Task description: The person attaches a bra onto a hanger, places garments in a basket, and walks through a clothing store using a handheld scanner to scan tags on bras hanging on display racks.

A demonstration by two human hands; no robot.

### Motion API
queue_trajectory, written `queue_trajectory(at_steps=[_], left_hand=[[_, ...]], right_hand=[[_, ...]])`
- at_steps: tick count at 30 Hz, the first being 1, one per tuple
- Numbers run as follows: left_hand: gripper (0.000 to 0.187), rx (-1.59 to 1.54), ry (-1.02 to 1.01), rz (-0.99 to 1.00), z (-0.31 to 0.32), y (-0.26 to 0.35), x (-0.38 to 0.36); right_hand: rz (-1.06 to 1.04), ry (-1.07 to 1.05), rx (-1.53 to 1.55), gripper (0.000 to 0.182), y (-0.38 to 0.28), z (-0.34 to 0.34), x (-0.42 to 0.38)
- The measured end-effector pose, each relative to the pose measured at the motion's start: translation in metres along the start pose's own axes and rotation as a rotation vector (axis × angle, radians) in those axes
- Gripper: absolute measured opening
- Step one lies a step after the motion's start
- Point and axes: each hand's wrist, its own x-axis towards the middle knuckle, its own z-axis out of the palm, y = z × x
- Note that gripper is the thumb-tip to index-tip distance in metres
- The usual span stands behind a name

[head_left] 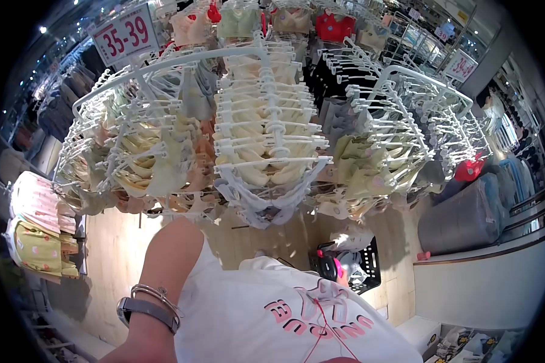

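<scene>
My left arm bends at the elbow along the lower left, with a grey-strapped watch (147, 314) and thin silver bangles on the wrist. Only the base of my left hand (124, 352) shows at the bottom edge; its fingers are out of frame. My right hand is not in view. Ahead hangs a row of cream bras (242, 115) on white clip hangers, with a pale grey-lavender bra (266, 202) at the front. Below, past the hem of my white T-shirt (242, 314), a black basket (374, 263) stands on the floor, near something black and pink.
White rack arms (188, 58) carry more bras on both sides, with green ones (357, 160) to the right. A "35-39" price sign (125, 36) stands at upper left. Folded pink and yellow-green clothes (37, 247) hang left. A grey rolled bundle (460, 215) lies on a right-hand ledge.
</scene>
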Motion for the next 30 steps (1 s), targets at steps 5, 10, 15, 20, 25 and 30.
queue_trajectory(at_steps=[5, 10, 15, 20, 25, 30], left_hand=[[0.031, -0.036, 0.065, -0.005, 0.012, 0.008, 0.0], [0.03, -0.049, 0.149, 0.028, 0.021, 0.014, -0.001], [0.027, 0.056, 0.446, 0.062, 0.018, 0.014, -0.035], [0.046, 0.244, 0.609, -0.806, 0.052, 0.045, -0.206], [0.037, -0.612, -0.55, -1.455, 0.149, 0.054, -0.286], [0.017, -1.063, -0.824, -1.677, 0.21, 0.13, -0.351]], right_hand=[[-0.025, -0.006, 0.047, 0.059, 0.013, 0.008, -0.007], [0.018, 0.017, -0.1, 0.06, -0.009, -0.003, -0.012], [0.043, 0.059, -0.073, 0.065, -0.037, -0.019, -0.019], [0.069, 0.117, 0.023, 0.057, -0.054, -0.029, -0.027], [-0.012, 0.094, 0.142, 0.053, -0.031, -0.021, -0.027], [-0.033, 0.147, 0.222, 0.059, -0.05, -0.044, -0.059]])
